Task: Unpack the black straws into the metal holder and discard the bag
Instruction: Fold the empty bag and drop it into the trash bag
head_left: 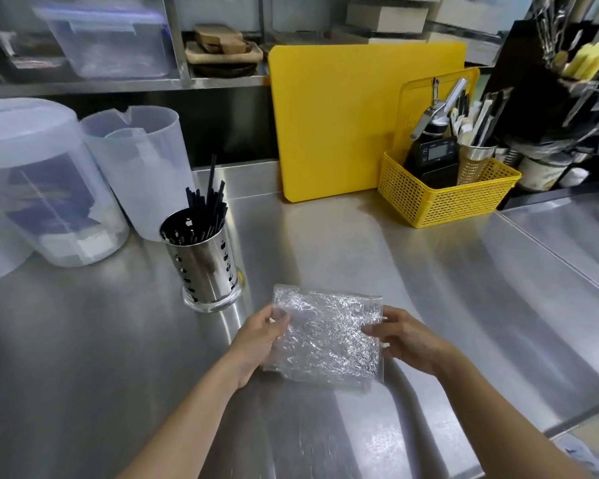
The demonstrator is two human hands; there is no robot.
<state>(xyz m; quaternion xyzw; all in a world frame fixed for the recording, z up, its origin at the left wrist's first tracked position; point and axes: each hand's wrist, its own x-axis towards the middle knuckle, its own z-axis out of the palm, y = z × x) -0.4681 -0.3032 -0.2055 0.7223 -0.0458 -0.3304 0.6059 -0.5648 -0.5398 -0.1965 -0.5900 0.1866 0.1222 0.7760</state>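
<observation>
Thin black plastic straws [206, 210] stand in the perforated cylindrical steel holder [204, 262] on the stainless counter [429, 271] — unpacking appears complete. The crinkled clear plastic bag [325, 335], seemingly empty, is pinched at opposite edges by left hand [258, 340] and right hand [407, 337]. Disposal outstanding — no bin visible.

We see the black straws [204, 210] standing bunched in the metal holder [204, 261], leaning toward its right rim, with one straw poking well above the others. The holder is a shiny upright cylinder pierced with holes, standing on the steel tabletop [429, 288]. Near it, to the right and closer to us, the clear crinkled bag [325, 335] looks empty and flattened, held up just above the tabletop by its two side edges.
</observation>
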